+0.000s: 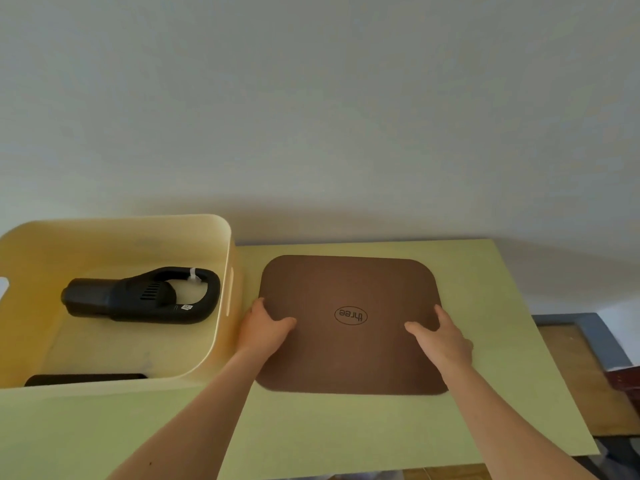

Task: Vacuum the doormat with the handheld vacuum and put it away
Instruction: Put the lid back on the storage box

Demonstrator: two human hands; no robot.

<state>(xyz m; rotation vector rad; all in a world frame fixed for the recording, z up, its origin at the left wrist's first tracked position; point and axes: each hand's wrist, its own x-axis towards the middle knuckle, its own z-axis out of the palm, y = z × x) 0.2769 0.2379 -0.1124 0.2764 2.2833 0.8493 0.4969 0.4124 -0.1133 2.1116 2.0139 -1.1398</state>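
Observation:
A brown square doormat (346,282) with rounded corners and an oval "three" logo lies flat on the pale green table (346,427). My left hand (268,329) rests on the mat's left edge, thumb on top. My right hand (441,336) rests on its right edge in the same way. A black handheld vacuum (138,296) lies on its side inside the cream plastic bin (225,244) to the left of the mat, nozzle pointing left, loop handle towards the mat.
The bin stands against the white wall at the table's back left. A flat black object (83,379) shows at the bin's near inner edge. Beyond the table's right edge is a lower wooden surface with a grey frame (595,334).

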